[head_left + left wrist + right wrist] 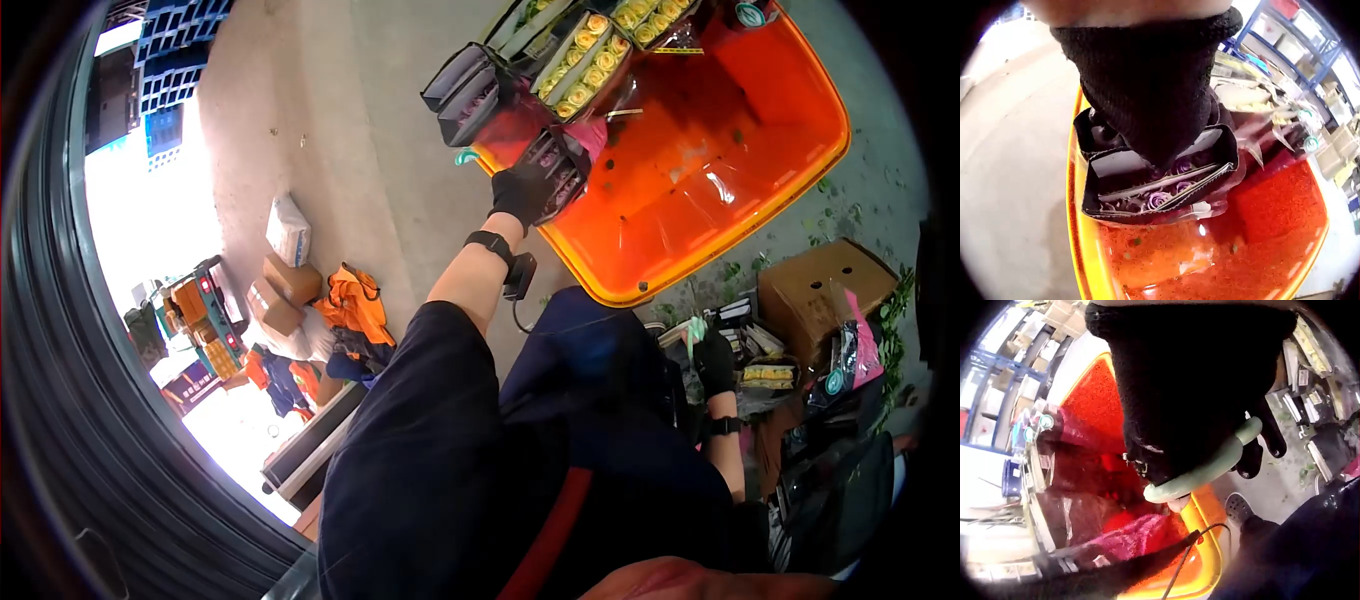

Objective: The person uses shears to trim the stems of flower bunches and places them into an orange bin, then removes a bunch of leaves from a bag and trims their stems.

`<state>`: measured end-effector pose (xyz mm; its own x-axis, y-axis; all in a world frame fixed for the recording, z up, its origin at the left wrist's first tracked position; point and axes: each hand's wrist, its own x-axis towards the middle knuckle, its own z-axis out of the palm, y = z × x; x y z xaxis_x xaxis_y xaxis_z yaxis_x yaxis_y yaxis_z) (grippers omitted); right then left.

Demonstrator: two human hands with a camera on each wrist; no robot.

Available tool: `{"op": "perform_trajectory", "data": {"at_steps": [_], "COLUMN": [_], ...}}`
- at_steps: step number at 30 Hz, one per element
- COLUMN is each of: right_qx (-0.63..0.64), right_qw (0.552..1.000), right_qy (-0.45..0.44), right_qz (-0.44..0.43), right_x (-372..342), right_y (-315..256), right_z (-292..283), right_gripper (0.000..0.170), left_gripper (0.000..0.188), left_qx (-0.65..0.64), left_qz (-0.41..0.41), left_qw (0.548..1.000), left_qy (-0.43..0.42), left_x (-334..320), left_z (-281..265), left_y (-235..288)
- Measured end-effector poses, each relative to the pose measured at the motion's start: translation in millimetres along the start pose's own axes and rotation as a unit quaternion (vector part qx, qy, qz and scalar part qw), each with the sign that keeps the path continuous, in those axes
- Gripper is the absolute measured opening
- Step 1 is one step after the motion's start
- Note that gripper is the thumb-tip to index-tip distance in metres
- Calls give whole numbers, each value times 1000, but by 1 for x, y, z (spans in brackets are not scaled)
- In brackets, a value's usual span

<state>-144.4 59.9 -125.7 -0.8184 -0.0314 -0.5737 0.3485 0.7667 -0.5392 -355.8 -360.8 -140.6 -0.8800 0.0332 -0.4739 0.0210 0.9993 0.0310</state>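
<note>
At an orange tub (690, 215), left hand (523, 192) gripping purple-rose box (1159, 185), right hand (712, 362) clutching pale-green object (1210, 471)

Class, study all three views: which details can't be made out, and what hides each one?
- Left hand's fingertips: left wrist view, hidden by the gloved hand itself.
- Number of purple flowers: left wrist view, partly covered by that hand.
- Orange tub's far side: head view, cut off by the top edge.
- Print on the round tags: right wrist view, too small and blurred.
</note>
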Motion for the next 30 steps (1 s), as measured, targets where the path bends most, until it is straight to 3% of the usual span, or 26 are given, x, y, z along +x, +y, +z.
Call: {"op": "perform_trajectory", "data": {"at_steps": [1, 3, 4, 6, 8, 9, 10, 13, 14, 15, 16, 18, 20, 22, 23, 26, 27, 28, 30], "right_qx": [-24, -43, -54, 35, 48, 54, 102, 167, 248, 276, 379, 413, 269, 299, 363, 474, 503, 530, 424], "right_qw": [1000, 998, 998, 999, 999, 998, 993, 985, 967, 961, 925, 907, 951, 945, 911, 871, 855, 837, 885], "right_qy": [-11, -30, -19, -33, -21, -16, -38, -15, -3, 3, -5, 61, 138, 130, 192, 124, 131, 137, 191], "right_qz": [5, 22, -11, 25, 3, -9, 46, 39, 55, 16, 14, -59, -64, 11, -27, 12, 1, -11, -23], "right_x": [3, 6, 6, 12, 30, 42, 54, 126, 139, 171, 202, 282, 306, 294, 312, 314, 307, 299, 306], "right_y": [-5, -6, -15, -13, 3, 13, -37, -58, -122, -127, -140, -120, -177, -235, -224, -198, -190, -183, -128], "right_z": [-1, 1, -4, -2, 10, 15, -17, -10, -39, -26, -13, 44, 43, 23, 48, 50, 44, 38, 46], "right_gripper": [41, 43, 41, 48, 47, 47, 46, 54, 52, 47, 42, 25, 11, 11, 9, 26, 18, 10, 9], "left_gripper": [34, 35, 36, 38, 39, 43, 44, 46, 46, 46, 46, 47, 46, 45, 45, 47, 47, 42, 32], "left_qx": [46, -20, -53, -71, -84, -123, -136, -169, -172, -174, -177, -183, -159, -149, -150, -197, -214, -183, -166], "left_qz": [28, 10, 0, -23, -37, -61, -75, -114, -123, -132, -141, -132, -120, -105, -101, -133, -146, -173, -99], "left_qw": [999, 1000, 998, 997, 996, 990, 987, 979, 977, 976, 974, 974, 979, 983, 984, 970, 963, 967, 981], "left_qy": [-4, -13, -16, -22, 3, -32, -29, -13, -11, -9, -7, 3, 30, 12, 6, -51, -70, -24, 8], "left_x": [-3, -6, -7, -11, -12, -10, -10, -7, -8, -9, -12, -20, -22, -23, -24, -19, -16, -13, -8], "left_z": [0, 10, 9, 5, 10, 6, 4, 9, 12, 16, 19, 22, 37, 31, 23, 15, 21, 19, 56], "left_y": [7, 13, 18, 28, 30, 32, 34, 38, 39, 41, 42, 45, 47, 51, 52, 42, 35, 33, -2]}}
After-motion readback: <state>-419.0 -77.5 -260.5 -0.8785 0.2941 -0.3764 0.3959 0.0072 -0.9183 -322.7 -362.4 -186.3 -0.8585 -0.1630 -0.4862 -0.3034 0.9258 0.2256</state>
